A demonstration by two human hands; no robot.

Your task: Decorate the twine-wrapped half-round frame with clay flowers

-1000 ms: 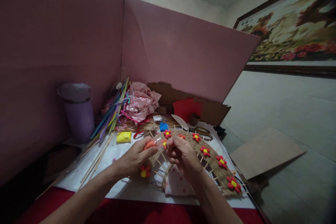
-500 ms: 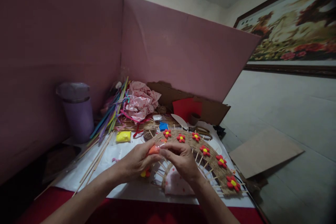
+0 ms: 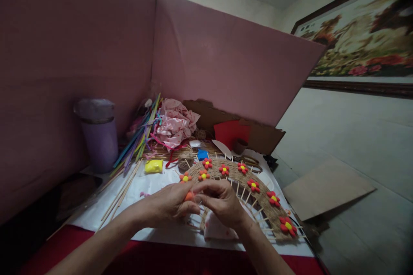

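Observation:
In the head view, my left hand (image 3: 171,201) is closed around a lump of orange clay (image 3: 189,197) in thin clear plastic. The fingers of my right hand (image 3: 219,200) are pinched against the clay's wrapper, close to my left fingertips. Under both hands lies an arched woven twine piece (image 3: 235,175) on thin sticks, decorated with several red clay flowers (image 3: 253,185) and orange clay flowers (image 3: 203,175) with yellow centres. Its inner half-round (image 3: 217,226) is covered in pale spotted fabric. My hands hide the arch's lower left part.
A yellow clay packet (image 3: 154,166) and a blue clay packet (image 3: 202,154) lie behind the hands. Nearby are a twine ball (image 3: 185,161), scissors (image 3: 253,162), loose sticks (image 3: 121,193), crumpled pink fabric (image 3: 176,122) and a purple tumbler (image 3: 99,139). Pink panels (image 3: 226,56) stand behind.
My hands have sunk slightly and drawn closer around the orange clay, hiding more of it and its plastic. More orange flowers on the arch's left side now show. The camera view has shifted slightly.

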